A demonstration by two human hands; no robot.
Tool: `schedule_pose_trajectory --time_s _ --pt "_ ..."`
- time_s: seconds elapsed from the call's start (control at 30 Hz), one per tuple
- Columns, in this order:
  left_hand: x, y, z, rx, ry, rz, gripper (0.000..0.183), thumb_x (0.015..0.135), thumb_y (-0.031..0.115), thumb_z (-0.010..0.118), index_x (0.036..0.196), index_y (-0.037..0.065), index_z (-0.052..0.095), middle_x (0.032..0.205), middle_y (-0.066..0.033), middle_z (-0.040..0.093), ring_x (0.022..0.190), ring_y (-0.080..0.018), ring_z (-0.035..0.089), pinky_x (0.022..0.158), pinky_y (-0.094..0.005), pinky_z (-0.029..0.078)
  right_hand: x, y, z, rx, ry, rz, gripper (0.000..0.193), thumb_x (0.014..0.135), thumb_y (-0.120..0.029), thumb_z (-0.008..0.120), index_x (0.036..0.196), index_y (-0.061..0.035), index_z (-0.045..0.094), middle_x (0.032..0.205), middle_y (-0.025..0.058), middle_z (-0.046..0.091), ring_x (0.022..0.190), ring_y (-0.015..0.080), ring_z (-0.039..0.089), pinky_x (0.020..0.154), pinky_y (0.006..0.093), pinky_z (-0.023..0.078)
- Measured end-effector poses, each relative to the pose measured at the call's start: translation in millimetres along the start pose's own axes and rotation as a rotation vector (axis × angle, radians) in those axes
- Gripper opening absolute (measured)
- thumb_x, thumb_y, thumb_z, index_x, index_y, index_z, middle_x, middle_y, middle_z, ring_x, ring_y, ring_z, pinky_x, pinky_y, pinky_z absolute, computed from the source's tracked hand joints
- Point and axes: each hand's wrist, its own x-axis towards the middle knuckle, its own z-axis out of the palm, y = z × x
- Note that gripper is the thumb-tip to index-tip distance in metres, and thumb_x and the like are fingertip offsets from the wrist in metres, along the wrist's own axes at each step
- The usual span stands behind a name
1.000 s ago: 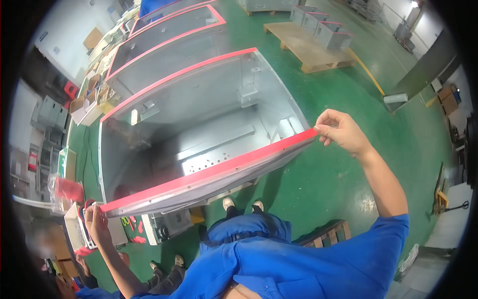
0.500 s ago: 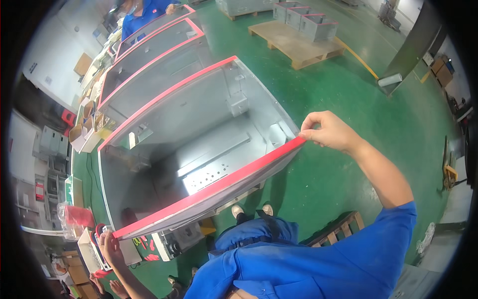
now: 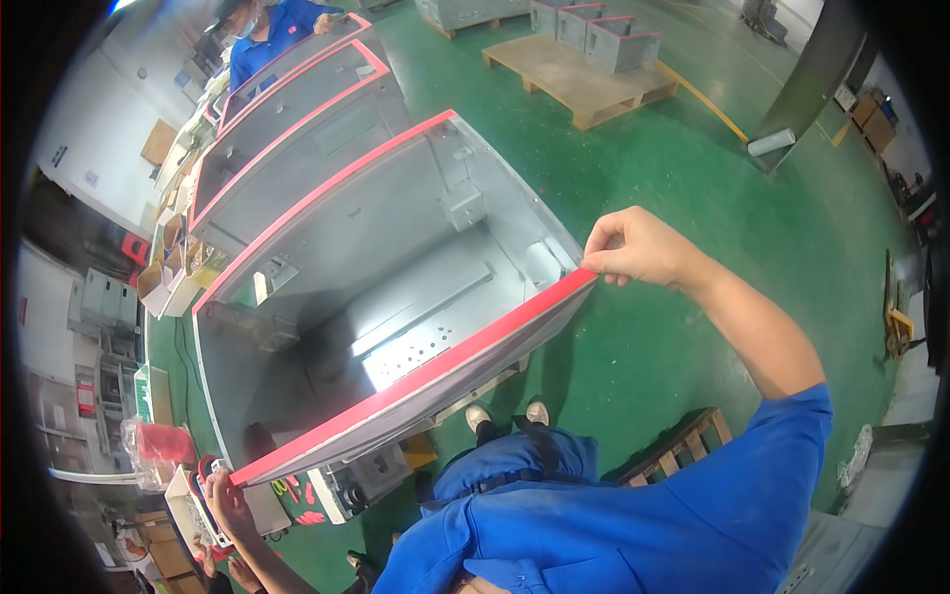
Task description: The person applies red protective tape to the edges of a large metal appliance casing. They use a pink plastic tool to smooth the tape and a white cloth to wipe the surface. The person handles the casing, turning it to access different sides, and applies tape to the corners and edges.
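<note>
A large open grey metal cabinet (image 3: 396, 267) lies on its back before me, its rim edged in red. Along the near rim runs a red strip (image 3: 416, 381). My right hand (image 3: 643, 247) pinches the strip's right end at the cabinet's corner. My left hand (image 3: 226, 495) grips the strip's left end at the lower left corner, fingers closed on it. My blue work clothes and shoes show below the cabinet.
Two more red-rimmed cabinets (image 3: 297, 129) lie behind. A person in blue (image 3: 262, 35) stands at the far end. A wooden pallet (image 3: 579, 74) with grey boxes sits on the green floor, another pallet (image 3: 683, 445) by my feet. Shelves with cartons (image 3: 173, 257) line the left.
My view has shifted lower and closer to the cabinet. Both hands keep hold of the strip's ends; the right hand sits slightly lower along the corner.
</note>
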Motion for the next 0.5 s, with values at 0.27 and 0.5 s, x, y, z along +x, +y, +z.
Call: schedule_pose_trajectory --time_s 0.27,0.5 --pt "-2.9 6.6 1.7 -0.088 0.036 -0.124 0.005 0.078 0.007 0.058 0.075 0.009 0.054 0.070 0.0064 0.050 0.059 0.0019 0.043 0.049 -0.0092 0.030 -0.4 -2.6 -1.2 0.013 -0.002 0.003 0.016 0.071 -0.014 0.064 0.076 0.0012 0.060 0.071 0.0069 0.059 0.059 0.0111 0.056 0.052 0.0225 0.045" --pt "-2.0 7.8 0.0 -0.226 0.021 -0.222 0.003 0.078 0.006 0.058 0.078 0.008 0.056 0.071 0.0060 0.050 0.060 0.0017 0.043 0.050 -0.0098 0.031 0.4 -2.9 -0.8 0.033 -0.001 0.006 0.018 0.069 -0.015 0.064 0.075 0.0019 0.060 0.070 0.0072 0.059 0.059 0.0113 0.056 0.052 0.0226 0.046"
